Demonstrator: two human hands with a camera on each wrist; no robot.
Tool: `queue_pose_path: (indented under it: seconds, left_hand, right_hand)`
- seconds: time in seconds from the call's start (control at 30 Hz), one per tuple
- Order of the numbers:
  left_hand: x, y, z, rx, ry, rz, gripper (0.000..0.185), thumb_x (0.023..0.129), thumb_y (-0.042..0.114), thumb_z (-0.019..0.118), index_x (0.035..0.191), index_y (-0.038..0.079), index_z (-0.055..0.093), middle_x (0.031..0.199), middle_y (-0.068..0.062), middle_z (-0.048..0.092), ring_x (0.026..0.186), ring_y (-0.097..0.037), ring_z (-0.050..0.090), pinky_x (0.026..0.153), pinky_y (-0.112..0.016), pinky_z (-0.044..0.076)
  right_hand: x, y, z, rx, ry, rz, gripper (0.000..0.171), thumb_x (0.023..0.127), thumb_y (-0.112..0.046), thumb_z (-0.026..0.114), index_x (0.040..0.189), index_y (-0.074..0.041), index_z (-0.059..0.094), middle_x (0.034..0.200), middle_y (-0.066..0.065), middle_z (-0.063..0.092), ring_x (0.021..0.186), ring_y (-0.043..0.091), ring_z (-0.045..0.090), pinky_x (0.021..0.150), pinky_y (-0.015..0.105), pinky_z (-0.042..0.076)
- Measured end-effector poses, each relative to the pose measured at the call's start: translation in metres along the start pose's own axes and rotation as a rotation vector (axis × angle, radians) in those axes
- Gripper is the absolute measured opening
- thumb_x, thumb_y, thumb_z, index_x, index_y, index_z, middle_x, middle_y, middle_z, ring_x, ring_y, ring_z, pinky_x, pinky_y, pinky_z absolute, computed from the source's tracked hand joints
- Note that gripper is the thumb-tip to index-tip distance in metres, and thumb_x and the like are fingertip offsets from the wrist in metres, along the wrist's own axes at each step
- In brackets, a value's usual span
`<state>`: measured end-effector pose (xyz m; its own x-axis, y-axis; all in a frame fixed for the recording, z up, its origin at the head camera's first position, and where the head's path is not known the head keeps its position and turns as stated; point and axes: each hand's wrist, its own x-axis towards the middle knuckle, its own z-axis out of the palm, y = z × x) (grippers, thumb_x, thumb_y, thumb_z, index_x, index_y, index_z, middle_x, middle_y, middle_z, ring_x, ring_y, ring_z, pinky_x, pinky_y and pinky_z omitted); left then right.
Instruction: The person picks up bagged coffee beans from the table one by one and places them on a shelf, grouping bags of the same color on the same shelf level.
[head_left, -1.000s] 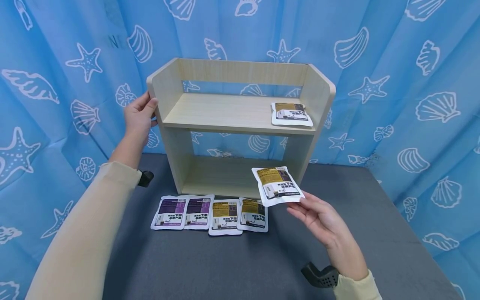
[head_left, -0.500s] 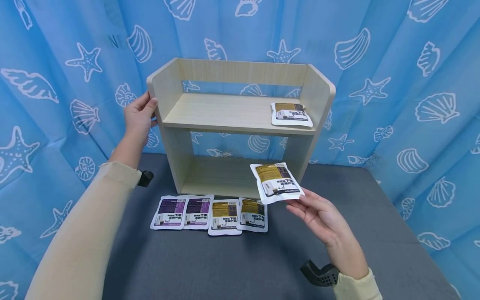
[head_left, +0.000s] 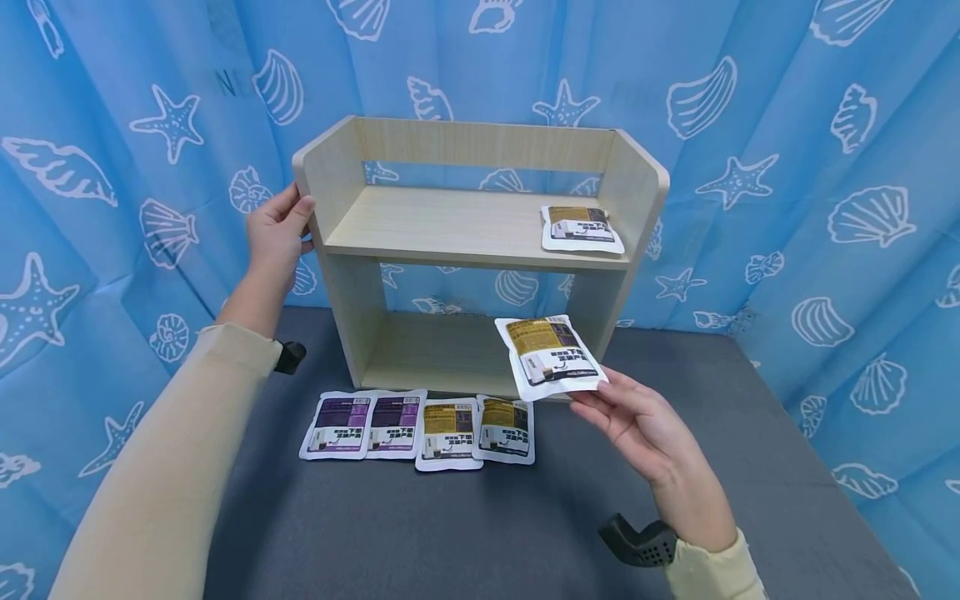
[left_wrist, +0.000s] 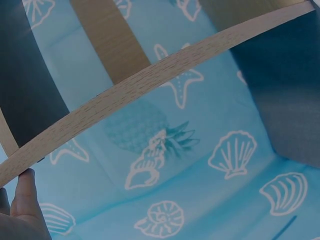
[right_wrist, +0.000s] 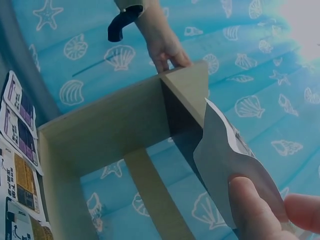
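Observation:
My right hand (head_left: 652, 433) pinches a white pouch with a gold and purple label (head_left: 551, 357) by its lower right corner. The pouch hangs in the air in front of the lower compartment, and its pale back (right_wrist: 232, 165) shows in the right wrist view. My left hand (head_left: 277, 229) grips the outer edge of the left side panel of a light wooden two-tier shelf (head_left: 450, 223), thumb at the front. On the upper tier, at the right end, lies another gold-labelled pouch (head_left: 582, 228).
Along the shelf's front foot several pouches lie in a row on the dark grey table (head_left: 420, 533): two purple-labelled pouches (head_left: 340, 425) at left, then a gold-labelled pouch (head_left: 450, 433) overlapped by another gold-labelled pouch (head_left: 506, 429). A blue shell-print curtain (head_left: 750, 125) hangs behind.
My right hand has raised the held pouch slightly and shifted it a little left, toward the shelf. My left hand stays on the side panel, and the other pouches have not moved.

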<state>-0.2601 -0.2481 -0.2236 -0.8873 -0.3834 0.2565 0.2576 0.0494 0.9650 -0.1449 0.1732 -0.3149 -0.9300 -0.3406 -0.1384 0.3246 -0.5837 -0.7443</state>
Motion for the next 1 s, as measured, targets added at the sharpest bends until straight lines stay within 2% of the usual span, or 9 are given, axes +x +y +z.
queue_pose_path:
  seconds: [0.4, 0.7, 1.0]
  left_hand:
    - [0.001, 0.0, -0.001, -0.009, -0.009, -0.012, 0.051, 0.089, 0.039, 0.063, 0.138, 0.028, 0.055, 0.138, -0.002, 0.056, 0.121, -0.018, 0.057, 0.093, -0.032, 0.049]
    - [0.001, -0.001, -0.001, -0.022, -0.006, -0.004, 0.051, 0.089, 0.038, 0.063, 0.138, 0.027, 0.055, 0.137, -0.003, 0.057, 0.12, -0.018, 0.057, 0.086, -0.027, 0.051]
    - [0.0, -0.001, -0.001, -0.015, -0.018, 0.0, 0.051, 0.089, 0.037, 0.063, 0.138, 0.026, 0.055, 0.139, -0.002, 0.055, 0.123, -0.018, 0.055, 0.1, -0.037, 0.046]
  right_hand:
    - [0.004, -0.009, 0.004, 0.002, -0.044, -0.025, 0.064, 0.102, 0.001, 0.042, 0.153, 0.002, 0.003, 0.115, 0.013, 0.065, 0.105, 0.024, 0.065, 0.091, 0.035, 0.052]
    - [0.005, -0.013, 0.009, 0.001, -0.083, -0.039, 0.063, 0.102, 0.002, 0.044, 0.152, 0.003, 0.006, 0.117, 0.015, 0.065, 0.107, 0.025, 0.064, 0.09, 0.035, 0.053]
    - [0.004, -0.017, 0.02, 0.002, -0.107, -0.043, 0.062, 0.102, 0.002, 0.044, 0.152, 0.003, 0.007, 0.119, 0.014, 0.063, 0.108, 0.025, 0.064, 0.089, 0.035, 0.053]
